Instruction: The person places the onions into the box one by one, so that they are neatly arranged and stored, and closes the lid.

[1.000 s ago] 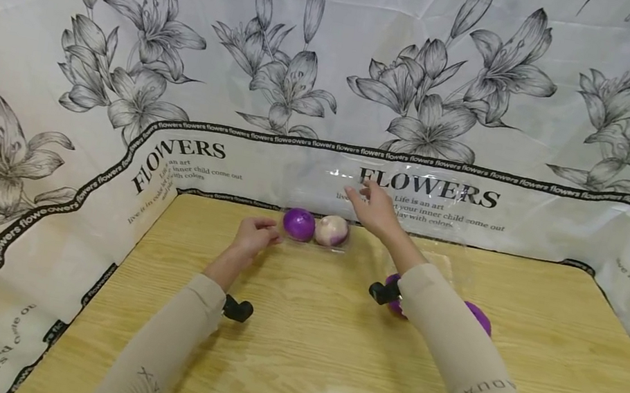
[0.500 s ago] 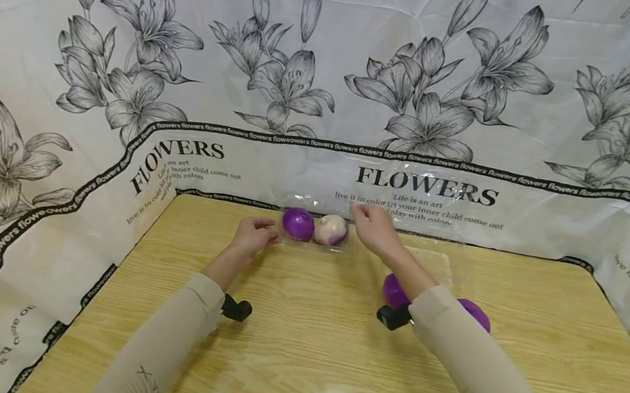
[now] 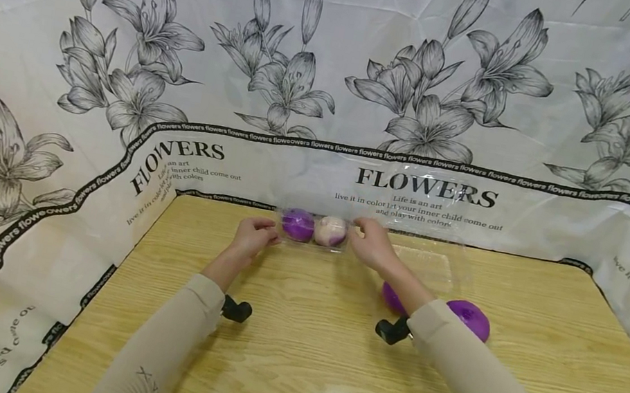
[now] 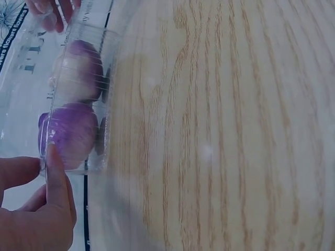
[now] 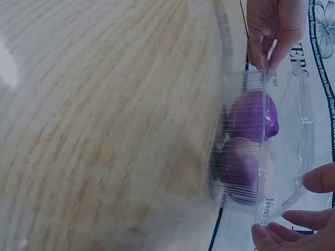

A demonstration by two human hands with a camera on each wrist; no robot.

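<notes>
Clear container (image 5: pixel 238 81), one: far middle of the bench (image 3: pixel 290 339), holding a round purple item (image 3: pixel 298 225) left, a round whitish-purple item (image 3: pixel 331 231) right. Left hand (image 3: pixel 253 236): pinching its left end. Right hand (image 3: pixel 371 243): gripping the lid (image 5: pixel 308 121) at the right end. Farther right: second container (image 3: pixel 426 264), clear; nearer, a broad purple round (image 3: pixel 469 320).

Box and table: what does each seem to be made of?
Box: probably thin, glossy clear plastic; the round things show through its ribbed side. Table: wood or wood-look laminate, smooth and shiny; it shows grain and bright glare, but which is unclear.
</notes>
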